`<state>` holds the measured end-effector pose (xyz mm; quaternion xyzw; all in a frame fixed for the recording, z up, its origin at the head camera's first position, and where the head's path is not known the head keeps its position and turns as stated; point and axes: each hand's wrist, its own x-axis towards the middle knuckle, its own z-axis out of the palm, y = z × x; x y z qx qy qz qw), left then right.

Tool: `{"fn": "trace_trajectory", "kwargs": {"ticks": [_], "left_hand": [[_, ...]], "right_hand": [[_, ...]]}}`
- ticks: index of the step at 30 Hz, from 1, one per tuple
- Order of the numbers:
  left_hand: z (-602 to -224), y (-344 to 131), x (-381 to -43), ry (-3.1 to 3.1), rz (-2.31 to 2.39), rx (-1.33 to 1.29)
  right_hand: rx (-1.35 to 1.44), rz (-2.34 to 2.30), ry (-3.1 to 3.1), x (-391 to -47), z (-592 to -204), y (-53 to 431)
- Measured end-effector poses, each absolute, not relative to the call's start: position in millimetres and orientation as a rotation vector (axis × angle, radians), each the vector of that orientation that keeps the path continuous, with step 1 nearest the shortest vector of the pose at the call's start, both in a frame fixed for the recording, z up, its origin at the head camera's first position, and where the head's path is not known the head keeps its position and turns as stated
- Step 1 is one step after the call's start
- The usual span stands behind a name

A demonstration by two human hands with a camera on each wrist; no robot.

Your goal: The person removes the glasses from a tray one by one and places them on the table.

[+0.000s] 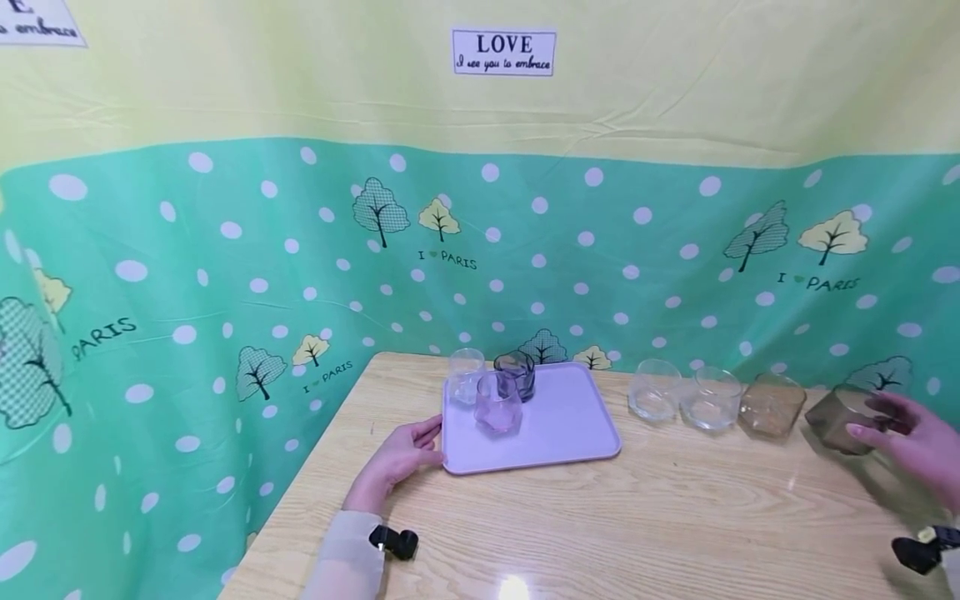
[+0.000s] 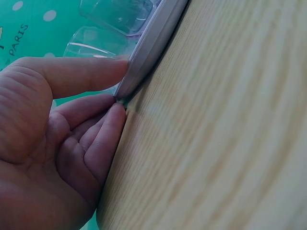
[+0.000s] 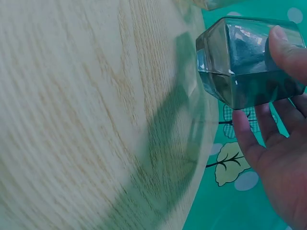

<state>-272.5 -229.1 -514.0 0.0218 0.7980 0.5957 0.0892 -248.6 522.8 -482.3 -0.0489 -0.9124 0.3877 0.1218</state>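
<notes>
At the right of the head view, my right hand (image 1: 911, 437) grips a smoky grey faceted glass (image 1: 843, 419), thumb on one side and fingers on the other. In the right wrist view the glass (image 3: 252, 64) is held off the table, its shadow falling on the wood. My left hand (image 1: 401, 458) holds the left edge of a lilac tray (image 1: 555, 433), with the thumb (image 2: 91, 76) against the rim and the other fingers curled low beside it. On the tray's left part stand a clear glass (image 1: 467, 379), a dark grey glass (image 1: 525, 379) and a pinkish-purple glass (image 1: 498, 408).
Right of the tray, two clear glasses (image 1: 654, 392) and an amber glass (image 1: 772, 408) stand in a row near the back of the wooden table (image 1: 637, 525). A green and yellow patterned curtain (image 1: 585, 275) hangs behind it.
</notes>
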Motion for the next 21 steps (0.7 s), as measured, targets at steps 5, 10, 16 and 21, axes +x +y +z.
{"fn": "trace_trajectory", "kwargs": {"ticks": [5, 10, 16, 21], "left_hand": [[-512.8, -229.5, -272.2, 2.391, 1.761, 0.071], [-512.5, -228.3, -272.4, 2.375, 1.769, 0.076], [-513.2, -228.6, -273.0, 2.403, 1.748, 0.07], [-513.6, -229.3, -273.5, 2.4, 1.751, 0.085]], "right_hand": [[-0.131, 1.083, -2.741, -253.8, -482.3, 524.2], [-0.141, 1.057, -2.773, -257.1, -482.8, 524.3], [-0.117, 1.013, -2.817, -263.4, -479.3, 525.4], [-0.143, 0.938, -2.841, -268.6, -477.4, 521.2]]}}
